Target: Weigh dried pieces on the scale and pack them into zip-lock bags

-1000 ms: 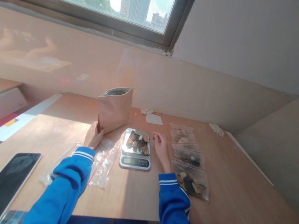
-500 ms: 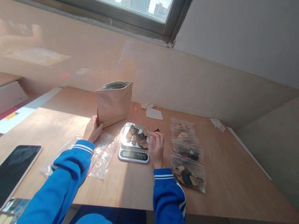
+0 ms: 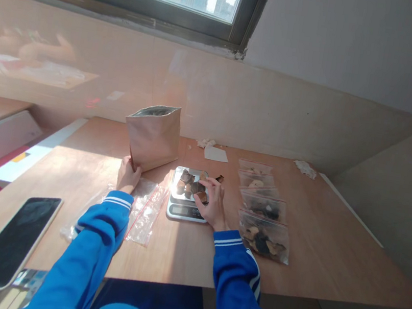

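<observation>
My left hand [image 3: 129, 174] is closed on the lower left edge of a brown kraft paper pouch [image 3: 156, 137], which stands upright with its top open. Over the right side of a small silver kitchen scale [image 3: 187, 212] is my right hand [image 3: 214, 203], thumb and fingers apart around some of the dried pieces. Several brown and dark dried slices [image 3: 186, 182] lie on the scale's plate. A further dark piece [image 3: 220, 178] shows just past my right fingers. Clear zip bags [image 3: 144, 217] lie flat between my left forearm and the scale.
To the right, several zip bags of dried pieces [image 3: 265, 238] lie in an overlapping column. A tablet [image 3: 8, 246] rests at the table's left front edge. White paper [image 3: 216, 154] and crumpled tissue [image 3: 305, 169] are near the wall.
My right hand has shifted left over the scale plate, and its thumb and fingers have spread around the pieces. The left hand keeps hold of the pouch, which leans slightly more to the left.
</observation>
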Available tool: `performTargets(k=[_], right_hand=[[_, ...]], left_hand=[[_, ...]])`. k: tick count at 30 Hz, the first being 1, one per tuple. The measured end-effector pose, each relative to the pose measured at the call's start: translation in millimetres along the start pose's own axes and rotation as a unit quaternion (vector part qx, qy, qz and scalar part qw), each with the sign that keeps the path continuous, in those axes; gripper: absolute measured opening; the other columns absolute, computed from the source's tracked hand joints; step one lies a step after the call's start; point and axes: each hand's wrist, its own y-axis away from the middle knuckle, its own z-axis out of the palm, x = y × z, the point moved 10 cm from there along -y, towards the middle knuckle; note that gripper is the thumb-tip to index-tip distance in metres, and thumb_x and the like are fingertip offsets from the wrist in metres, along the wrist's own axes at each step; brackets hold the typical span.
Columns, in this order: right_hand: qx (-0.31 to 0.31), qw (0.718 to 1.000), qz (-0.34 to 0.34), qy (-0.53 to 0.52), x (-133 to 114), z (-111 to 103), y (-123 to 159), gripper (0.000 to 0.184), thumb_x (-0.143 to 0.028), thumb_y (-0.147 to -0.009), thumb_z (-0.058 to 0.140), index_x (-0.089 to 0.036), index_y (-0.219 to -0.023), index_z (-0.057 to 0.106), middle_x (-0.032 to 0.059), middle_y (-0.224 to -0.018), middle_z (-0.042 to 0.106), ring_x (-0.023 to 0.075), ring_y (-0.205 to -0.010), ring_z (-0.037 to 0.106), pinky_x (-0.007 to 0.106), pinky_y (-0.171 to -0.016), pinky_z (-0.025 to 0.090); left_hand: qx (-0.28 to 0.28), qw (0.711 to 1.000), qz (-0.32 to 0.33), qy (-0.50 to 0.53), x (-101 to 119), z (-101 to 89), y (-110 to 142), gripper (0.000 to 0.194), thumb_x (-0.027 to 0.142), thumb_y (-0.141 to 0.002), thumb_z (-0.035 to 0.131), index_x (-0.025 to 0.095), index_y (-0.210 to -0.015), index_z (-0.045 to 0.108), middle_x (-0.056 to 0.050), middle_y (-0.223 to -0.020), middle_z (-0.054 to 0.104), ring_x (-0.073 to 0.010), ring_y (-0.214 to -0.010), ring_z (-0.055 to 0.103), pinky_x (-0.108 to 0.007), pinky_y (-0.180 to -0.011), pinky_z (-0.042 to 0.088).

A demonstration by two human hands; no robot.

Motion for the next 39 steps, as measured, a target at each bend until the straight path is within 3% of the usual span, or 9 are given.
performTargets(k=[6,10,16,28,35,39], right_hand=[[-0.021,1.000,0.011,0.019,0,4,2,0.040,-0.035,-0.084,0.062,-0.023,-0.122,0.058,0.0134,-0.128,0.048,0.0315,-0.121,0.047,0.046,-0.101,0.038],[-0.028,0.999,0.009,0.029,0,7,3,0.031,-0.036,-0.083,0.064,-0.023,-0.111,0.064,0.0123,-0.128,0.049,0.0317,-0.121,0.047,0.046,-0.100,0.038],[-0.018,0.999,0.004,0.036,-2,7,2,0.021,-0.034,-0.083,0.066,-0.022,-0.100,0.067,0.0118,-0.125,0.050,0.0309,-0.119,0.047,0.045,-0.101,0.036],[0.014,1.000,-0.003,0.027,-9,3,2,0.011,-0.030,-0.084,0.066,-0.022,-0.092,0.068,0.0105,-0.118,0.052,0.0281,-0.114,0.050,0.043,-0.099,0.037],[0.023,1.000,-0.005,0.017,-9,0,2,0.015,-0.029,-0.084,0.065,-0.021,-0.097,0.067,0.0114,-0.117,0.053,0.0282,-0.114,0.050,0.043,-0.099,0.037],[0.030,0.999,-0.009,0.015,-10,1,3,0.009,-0.027,-0.084,0.066,-0.022,-0.090,0.068,0.0099,-0.115,0.054,0.0267,-0.108,0.052,0.042,-0.096,0.039]], left_hand=[[0.022,0.998,0.043,0.041,9,-1.7,3,0.056,0.012,-0.068,0.055,0.018,-0.123,0.045,-0.012,-0.118,0.052,-0.0260,-0.114,0.055,-0.040,-0.097,0.049],[0.049,0.997,0.037,0.044,12,-8.3,7,0.061,0.012,-0.071,0.054,0.018,-0.129,0.039,-0.014,-0.128,0.048,-0.0254,-0.121,0.052,-0.041,-0.101,0.046],[0.048,0.997,0.030,0.059,13,-8.1,8,0.060,0.014,-0.073,0.054,0.017,-0.129,0.035,-0.016,-0.129,0.047,-0.0246,-0.120,0.053,-0.038,-0.096,0.050],[0.023,0.999,0.011,0.040,17,-3.6,12,0.070,0.020,-0.073,0.061,0.024,-0.137,0.032,-0.012,-0.136,0.041,-0.0275,-0.128,0.047,-0.045,-0.112,0.038],[0.011,0.996,0.076,0.043,13,2.9,8,0.078,0.025,-0.070,0.067,0.019,-0.139,0.031,-0.016,-0.138,0.040,-0.0329,-0.129,0.045,-0.051,-0.111,0.037],[0.017,0.995,0.088,0.045,8,4.7,5,0.079,0.023,-0.069,0.067,0.019,-0.139,0.031,-0.016,-0.136,0.042,-0.0341,-0.127,0.046,-0.053,-0.109,0.038]])
